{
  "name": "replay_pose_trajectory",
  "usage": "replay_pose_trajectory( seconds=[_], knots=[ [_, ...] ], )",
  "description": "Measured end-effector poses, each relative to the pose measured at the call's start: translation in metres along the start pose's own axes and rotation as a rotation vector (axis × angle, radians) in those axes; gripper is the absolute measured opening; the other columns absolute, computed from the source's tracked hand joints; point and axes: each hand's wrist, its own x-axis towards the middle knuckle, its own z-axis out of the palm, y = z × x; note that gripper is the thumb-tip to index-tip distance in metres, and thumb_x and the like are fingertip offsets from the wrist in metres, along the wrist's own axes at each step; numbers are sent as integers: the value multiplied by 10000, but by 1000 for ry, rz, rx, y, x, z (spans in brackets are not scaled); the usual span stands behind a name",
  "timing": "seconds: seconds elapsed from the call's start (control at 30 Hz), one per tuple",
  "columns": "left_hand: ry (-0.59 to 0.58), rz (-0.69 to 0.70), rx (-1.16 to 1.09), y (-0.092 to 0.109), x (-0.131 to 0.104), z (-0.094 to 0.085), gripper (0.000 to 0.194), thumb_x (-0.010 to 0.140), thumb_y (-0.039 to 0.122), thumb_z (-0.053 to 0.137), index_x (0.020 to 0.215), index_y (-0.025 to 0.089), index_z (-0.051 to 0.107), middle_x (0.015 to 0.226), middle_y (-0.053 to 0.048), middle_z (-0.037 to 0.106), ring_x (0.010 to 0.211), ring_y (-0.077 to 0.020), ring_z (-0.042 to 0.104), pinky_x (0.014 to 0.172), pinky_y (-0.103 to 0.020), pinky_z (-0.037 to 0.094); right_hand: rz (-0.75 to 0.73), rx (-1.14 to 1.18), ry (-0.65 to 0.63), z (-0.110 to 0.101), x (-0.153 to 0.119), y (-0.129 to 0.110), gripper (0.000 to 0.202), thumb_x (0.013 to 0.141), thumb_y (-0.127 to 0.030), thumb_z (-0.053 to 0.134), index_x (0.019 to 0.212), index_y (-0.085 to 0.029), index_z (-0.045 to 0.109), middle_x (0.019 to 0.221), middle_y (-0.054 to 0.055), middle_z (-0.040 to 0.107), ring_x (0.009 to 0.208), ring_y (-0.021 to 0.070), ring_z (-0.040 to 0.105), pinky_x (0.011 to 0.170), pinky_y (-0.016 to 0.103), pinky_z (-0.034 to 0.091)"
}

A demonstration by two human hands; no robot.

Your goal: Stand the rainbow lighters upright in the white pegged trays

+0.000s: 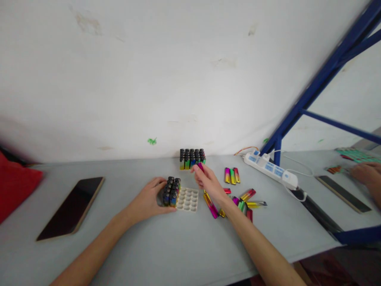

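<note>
A pale tray (188,199) with round holes lies on the grey table; several upright lighters (172,192) with black tops fill its left part. My left hand (151,199) is wrapped around the left side of that group, thumb at the near edge. Above the tray's far right side, my right hand (207,179) pinches a magenta lighter (201,166). Close behind it stands a block of upright lighters (192,159) by the wall. Loose shiny lighters (210,204) lie scattered beside and partly beneath my right forearm, and a short row of lighters (232,175) lies farther back.
A dark flat panel (73,206) and a red item (16,184) lie at the left. On the right are a white power strip (270,169) with cables, a blue metal frame (323,81), another dark panel (343,194) and another person's hand (367,173).
</note>
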Motion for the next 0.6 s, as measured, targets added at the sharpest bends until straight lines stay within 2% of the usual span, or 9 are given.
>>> replay_pose_trajectory(
  seconds=[0.1, 0.23, 0.4, 0.53, 0.6],
  knots=[
    [-9, -10, -3, 2, -1, 0, 686, 726, 615, 1032, 1251, 226, 828, 1347, -157, 810, 1263, -417, 791, 1180, -565, 665, -56, -98, 115, 6, 6, 8, 752, 925, -992, 643, 732, -288, 459, 672, -68, 345, 631, 145, 301, 566, 311, 236],
    [-9, -24, -13, 2, -1, 0, 690, 713, 602, 1038, 1261, 242, 822, 1343, -151, 804, 1276, -421, 783, 1188, -585, 658, -105, -234, 278, 12, 2, 23, 694, 946, -881, 625, 657, -304, 371, 634, -64, 316, 637, 142, 293, 597, 325, 234],
    [-9, -24, 9, -1, -2, 1, 683, 706, 607, 1033, 1240, 231, 832, 1313, -148, 807, 1242, -432, 796, 1155, -602, 679, -111, -411, 294, 12, -2, 32, 549, 938, -706, 563, 630, -309, 340, 606, -56, 330, 632, 141, 311, 610, 325, 235],
    [-5, -22, 24, 1, -1, 0, 713, 690, 589, 1047, 1256, 212, 829, 1334, -162, 808, 1265, -438, 794, 1170, -589, 673, -114, -477, 261, 7, 1, 33, 550, 991, -718, 541, 665, -294, 413, 615, -49, 407, 643, 160, 388, 625, 325, 283],
    [-10, -25, 32, 3, -1, -1, 706, 687, 578, 1049, 1251, 216, 827, 1333, -157, 812, 1264, -428, 795, 1172, -587, 672, -126, -497, 204, 5, 1, 33, 549, 1047, -735, 516, 739, -280, 504, 652, -38, 481, 665, 182, 451, 647, 329, 335]
  ],
)
